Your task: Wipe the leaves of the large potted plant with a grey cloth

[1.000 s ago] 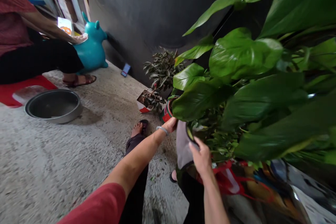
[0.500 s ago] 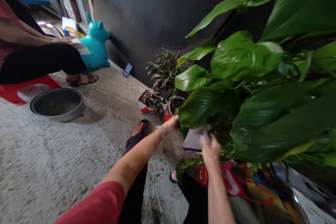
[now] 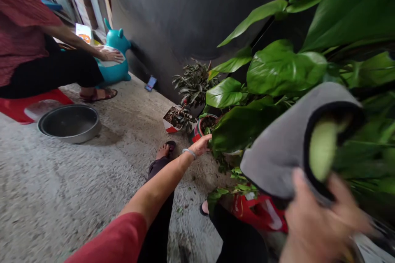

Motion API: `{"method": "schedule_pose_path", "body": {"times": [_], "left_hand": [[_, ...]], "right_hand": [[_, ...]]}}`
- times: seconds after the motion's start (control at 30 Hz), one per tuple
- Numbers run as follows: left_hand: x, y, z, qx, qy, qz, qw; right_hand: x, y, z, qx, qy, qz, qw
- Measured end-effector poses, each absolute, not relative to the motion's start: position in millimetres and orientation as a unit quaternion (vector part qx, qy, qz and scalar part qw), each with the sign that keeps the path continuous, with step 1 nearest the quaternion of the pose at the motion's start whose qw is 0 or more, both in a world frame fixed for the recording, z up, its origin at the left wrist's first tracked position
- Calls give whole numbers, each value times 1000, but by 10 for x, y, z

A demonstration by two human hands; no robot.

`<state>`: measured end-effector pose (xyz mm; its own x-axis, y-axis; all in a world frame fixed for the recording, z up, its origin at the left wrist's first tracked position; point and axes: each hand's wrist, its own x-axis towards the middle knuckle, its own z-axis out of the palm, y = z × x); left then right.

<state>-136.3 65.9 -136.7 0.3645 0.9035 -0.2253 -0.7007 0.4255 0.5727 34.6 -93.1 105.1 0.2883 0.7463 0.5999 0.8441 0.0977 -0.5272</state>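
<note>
- Gripping a grey cloth [image 3: 274, 152], black-edged with a yellow-green reverse, in the blurred right hand [image 3: 321, 209].
- Holding that cloth raised in front of the plant's broad green leaves, above and to the right of a red bag [image 3: 262, 213].
- Reaching with the left hand [image 3: 200, 146] to the edge of a low, dark-green leaf [image 3: 239, 131]; cannot tell whether closed on it, being partly hidden at the fingertips.
- Wearing a pale bangle [image 3: 189, 153] on the left wrist, near a striped flowerpot [image 3: 196, 132].
- Can see a metal basin [image 3: 77, 136] farther left on the concrete floor [image 3: 135, 115].
</note>
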Motion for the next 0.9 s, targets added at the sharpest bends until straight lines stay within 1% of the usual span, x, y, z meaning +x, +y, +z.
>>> {"method": "schedule_pose_path", "body": {"times": [0.03,0.07,0.13,0.23,0.3,0.33,0.37,0.4,0.43,0.5,0.57,0.6,0.7,0.8,0.87,0.9], "left_hand": [[-1368,653,-1359,188,261,501,803],[-1371,653,-1356,182,263,503,803],[-1371,666,-1358,170,265,508,802],[-1357,703,-1375,166,274,496,807],[-1340,727,-1393,171,281,489,808],[-1330,737,-1404,174,281,487,808],[-1320,743,-1415,176,278,486,810],[-1311,744,-1425,178,275,483,812],[-1303,741,-1433,179,276,478,814],[-1293,719,-1437,181,288,480,808],[-1292,687,-1423,180,303,493,796],[-1294,673,-1410,177,308,495,793],[-1301,659,-1357,161,305,489,801],[-1294,684,-1315,146,312,487,803],[-1273,705,-1309,146,323,484,800],[-1256,712,-1313,147,327,483,799]], "right_hand": [[245,-725,928,-646,-628,-33,433],[157,-553,758,-626,-680,39,379],[67,-392,353,-616,-716,124,304],[216,-672,-142,-629,-717,195,228],[460,-1038,-233,-660,-681,245,203],[597,-1202,-195,-682,-648,270,205],[724,-1324,-109,-708,-607,282,225],[828,-1388,11,-733,-565,273,263],[896,-1386,146,-755,-526,236,312],[889,-1188,379,-764,-486,115,410],[699,-833,447,-737,-504,53,446],[559,-656,397,-719,-534,80,439],[158,-424,-14,-688,-598,230,340],[120,-788,-453,-681,-599,319,276],[373,-1181,-545,-700,-572,345,252],[562,-1349,-515,-724,-542,344,254]]}}
